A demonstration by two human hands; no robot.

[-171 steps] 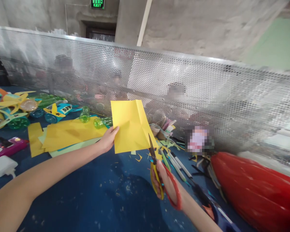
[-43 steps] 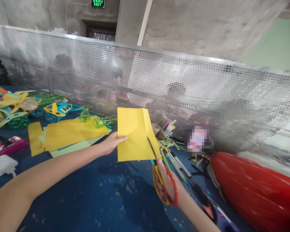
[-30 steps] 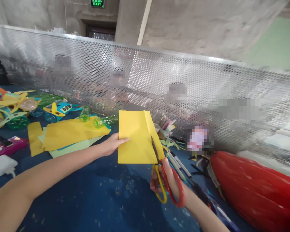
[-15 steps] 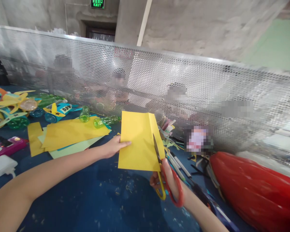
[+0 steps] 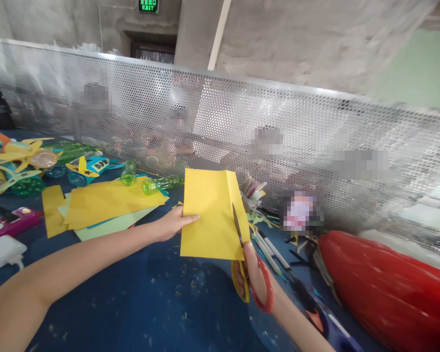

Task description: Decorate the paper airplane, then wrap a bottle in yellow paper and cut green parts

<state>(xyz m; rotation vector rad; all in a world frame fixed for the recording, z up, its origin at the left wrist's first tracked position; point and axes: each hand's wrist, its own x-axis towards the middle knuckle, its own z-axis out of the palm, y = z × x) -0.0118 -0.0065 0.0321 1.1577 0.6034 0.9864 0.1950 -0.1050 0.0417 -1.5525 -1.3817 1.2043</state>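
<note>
My left hand (image 5: 172, 223) pinches the left edge of a sheet of yellow paper (image 5: 207, 210), thumb on top and fingers behind. The sheet is held up above the blue table, with a crease running down near its right side. In my right hand (image 5: 254, 269) is a pair of scissors (image 5: 267, 288) with red and yellow handle loops. One blade lies over the front of the sheet along the crease; the other blade is hidden behind the paper. The fingers of my right hand pass through the loops.
Yellow and green sheets (image 5: 110, 200) lie to the left, with green bottles (image 5: 161, 184) and a bottle plane (image 5: 91, 168) behind. A perforated metal screen (image 5: 212, 112) stands at the back, people beyond it. Markers (image 5: 273, 249) and a red bag (image 5: 385, 283) lie at the right.
The scissors' yellow loop has moved slightly nearer the sheet and the red loop has shifted a little left with my right hand. My left hand and the paper are almost still.
</note>
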